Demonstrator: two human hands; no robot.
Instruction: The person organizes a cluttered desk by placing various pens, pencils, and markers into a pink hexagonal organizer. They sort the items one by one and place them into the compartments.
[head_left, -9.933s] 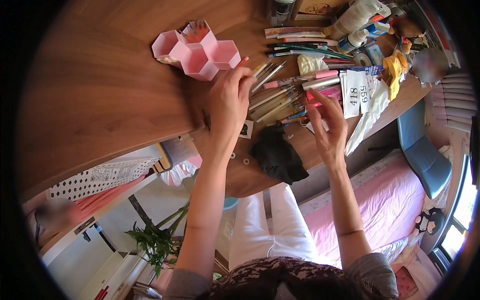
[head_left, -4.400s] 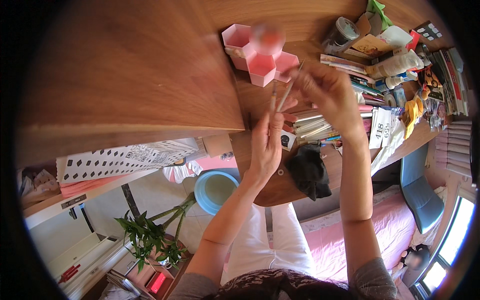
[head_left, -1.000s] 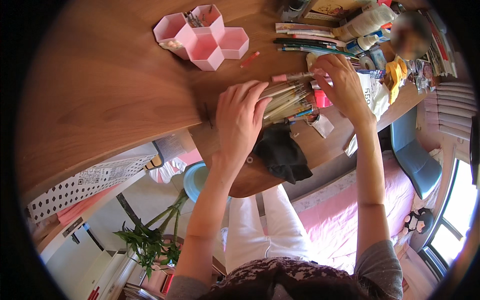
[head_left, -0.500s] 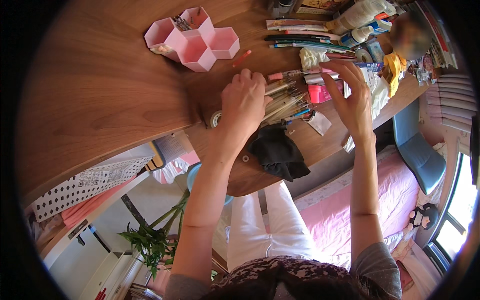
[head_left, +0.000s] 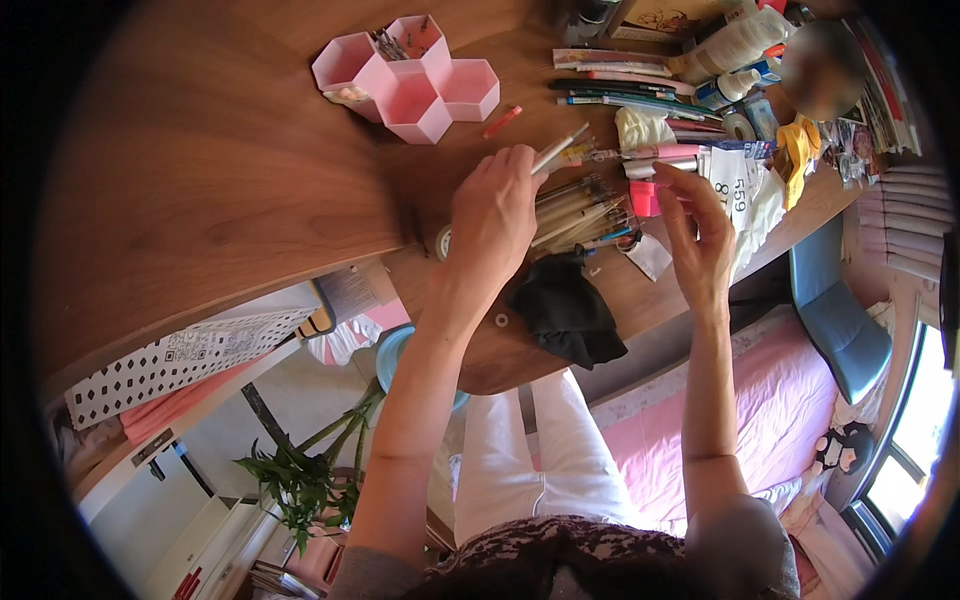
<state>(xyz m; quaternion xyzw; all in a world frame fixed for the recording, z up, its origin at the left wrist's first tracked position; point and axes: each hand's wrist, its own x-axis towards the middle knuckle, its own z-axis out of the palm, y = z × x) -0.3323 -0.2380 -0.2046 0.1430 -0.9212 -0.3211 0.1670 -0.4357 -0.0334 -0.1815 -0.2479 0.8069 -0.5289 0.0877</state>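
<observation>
My left hand (head_left: 495, 212) is closed, its fingertips pinching a slim pale stick (head_left: 558, 150) that points up and to the right; whether it is a pen or a brush I cannot tell. Just right of that hand lies a bundle of thin brushes or sticks (head_left: 580, 212) on the wooden desk. My right hand (head_left: 702, 228) hovers beside a bright pink box (head_left: 643, 197), its fingers bent and a gap between thumb and forefinger, with nothing seen in it. A black cloth (head_left: 568, 312) lies nearer to me than the bundle.
Pink hexagonal holders (head_left: 415, 108) stand at the back left, a small red stick (head_left: 503, 121) beside them. Pens (head_left: 630, 95), bottles (head_left: 733, 88) and a yellow item (head_left: 798, 160) crowd the back right. A roll of tape (head_left: 443, 242) sits left of my wrist. A blue chair (head_left: 840, 310) stands at the right.
My left hand has lifted away from the bundle, and a slim pale stick now shows in its fingers. My right hand has come lower, its fingers more bent. The view has shifted slightly.
</observation>
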